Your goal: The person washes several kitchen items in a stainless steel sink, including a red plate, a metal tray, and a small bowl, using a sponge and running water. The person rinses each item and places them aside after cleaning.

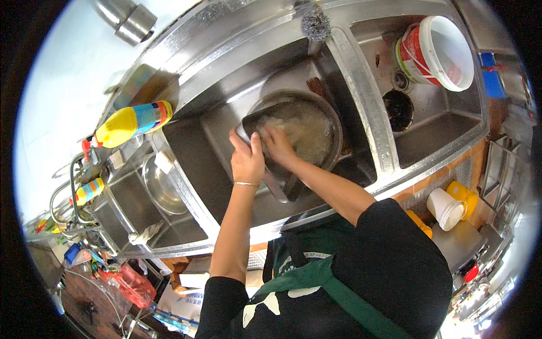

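Note:
In the middle sink basin sits a wide round pan (339, 127) with cloudy water (307, 127) in it. My left hand (247, 160) grips the edge of a dark metal vessel (244, 131), tilted over the pan's left side; its full shape is hidden. My right hand (278, 146) reaches in beside it, fingers bent at its inner side. Whether those fingers hold a small scrubber or cloth, I cannot make out. Below the hands a metal handle-like bar (275, 187) slants toward me; what it belongs to is unclear. Behind the pan lies a brown bristle brush (316, 86).
A steel scourer (316, 24) rests on the back ledge. The right basin holds a white-and-red bucket (446, 53) and a dark round drain opening (398, 110). On the left stand a yellow bottle (132, 123) and a steel bowl (164, 186). The sink's front edge (305, 217) runs before me.

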A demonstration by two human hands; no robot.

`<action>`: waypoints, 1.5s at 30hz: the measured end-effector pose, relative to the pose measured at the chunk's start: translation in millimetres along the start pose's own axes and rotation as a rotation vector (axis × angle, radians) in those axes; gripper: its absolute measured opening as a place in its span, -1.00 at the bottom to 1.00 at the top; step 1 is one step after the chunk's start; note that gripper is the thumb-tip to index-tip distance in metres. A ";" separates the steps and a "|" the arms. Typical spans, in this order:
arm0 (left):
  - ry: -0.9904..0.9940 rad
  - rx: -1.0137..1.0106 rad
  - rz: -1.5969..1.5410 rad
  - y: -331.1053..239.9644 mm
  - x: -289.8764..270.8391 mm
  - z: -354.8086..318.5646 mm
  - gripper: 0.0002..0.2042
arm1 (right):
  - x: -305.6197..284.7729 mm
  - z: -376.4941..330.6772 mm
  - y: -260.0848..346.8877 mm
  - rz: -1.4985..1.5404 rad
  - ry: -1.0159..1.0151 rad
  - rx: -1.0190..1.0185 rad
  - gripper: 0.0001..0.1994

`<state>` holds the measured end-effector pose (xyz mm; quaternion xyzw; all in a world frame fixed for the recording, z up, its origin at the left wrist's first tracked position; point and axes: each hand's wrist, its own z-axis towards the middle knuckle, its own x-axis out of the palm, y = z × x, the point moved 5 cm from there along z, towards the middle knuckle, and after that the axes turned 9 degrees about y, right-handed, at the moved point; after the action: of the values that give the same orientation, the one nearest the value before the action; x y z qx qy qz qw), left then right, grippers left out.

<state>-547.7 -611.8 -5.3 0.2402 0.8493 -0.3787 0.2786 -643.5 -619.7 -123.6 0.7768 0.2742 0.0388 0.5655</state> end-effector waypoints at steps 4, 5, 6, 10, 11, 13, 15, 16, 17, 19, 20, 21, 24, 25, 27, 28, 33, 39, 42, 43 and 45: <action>-0.037 -0.028 0.001 15.5 -22.1 -5.4 -0.38 | -3.8 -53.9 34.6 0.237 0.269 -0.064 -0.64; -0.028 -0.006 0.007 17.2 -25.8 -7.4 -0.39 | -1.3 -65.4 40.8 0.344 0.386 -0.054 -0.64; -0.017 -0.039 0.013 21.2 -29.3 -9.5 -0.40 | 2.6 -73.9 48.6 0.461 0.501 -0.086 -0.64; -0.055 -0.022 -0.007 20.5 -32.6 -12.4 -0.39 | 22.1 -61.5 52.4 1.001 0.512 -0.046 -0.64; -0.038 -0.050 -0.003 20.1 -29.0 -11.9 -0.39 | 26.5 -47.9 56.2 0.907 0.436 -0.250 -0.64; -0.002 -0.100 0.064 18.1 -20.6 -11.1 -0.36 | 49.2 -20.3 41.8 0.949 0.415 -0.227 -0.65; -0.018 -0.096 0.042 15.1 -15.9 -11.2 -0.33 | 64.5 1.7 23.1 1.006 0.421 -0.284 -0.65; -0.025 -0.126 0.053 15.8 -14.3 -12.3 -0.32 | 67.5 10.6 3.7 0.845 0.332 -0.178 -0.65; -0.007 -0.095 0.036 13.5 -10.3 -12.5 -0.32 | 67.5 19.0 -14.1 0.698 0.260 -0.102 -0.66; -0.019 -0.051 0.011 10.4 -7.0 -12.5 -0.32 | 52.7 39.4 -43.6 0.370 0.143 -0.055 -0.67; -0.030 0.011 -0.007 7.0 -5.7 -12.3 -0.32 | 40.8 46.1 -56.3 0.194 0.100 -0.070 -0.68; -0.038 0.014 -0.013 7.9 -6.1 -13.2 -0.31 | 30.7 50.4 -66.3 0.019 0.057 -0.084 -0.69; -0.016 -0.003 -0.041 11.5 -3.4 -13.4 -0.32 | 28.5 70.1 -100.0 0.038 0.227 0.281 -0.77; -0.012 -0.051 -0.048 14.9 -2.9 -13.0 -0.32 | 26.7 75.3 -99.8 0.030 0.154 0.306 -0.77; -0.088 0.094 -0.075 10.8 -5.2 -13.2 -0.35 | 30.0 73.4 -93.5 0.018 -0.002 0.409 -0.79; -0.131 0.163 -0.089 9.0 -6.9 -13.3 -0.36 | 34.1 70.0 -81.8 -0.037 -0.068 0.378 -0.80; -0.092 0.097 -0.099 17.5 -5.3 -9.4 -0.38 | 50.2 14.8 2.1 0.087 -0.109 -0.153 -0.80; -0.183 0.064 -0.171 19.3 1.7 -10.4 -0.41 | 20.4 -30.7 50.1 0.398 0.353 -0.242 -0.84; -0.386 0.141 -0.393 15.0 13.3 -11.6 -0.44 | -10.8 -61.6 43.1 0.212 0.514 -0.159 -0.80; -0.428 0.127 -0.518 15.8 19.3 -14.2 -0.47 | -19.1 -70.4 38.5 0.198 0.549 -0.115 -0.81; -0.499 0.178 -0.467 8.7 26.3 -19.6 -0.48 | -35.9 -86.1 26.0 0.109 0.622 -0.062 -0.79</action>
<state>-567.3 -586.2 -16.0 -0.0373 0.7509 -0.5516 0.3612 -695.8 -568.2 -60.4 0.7237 0.3905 0.3131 0.4751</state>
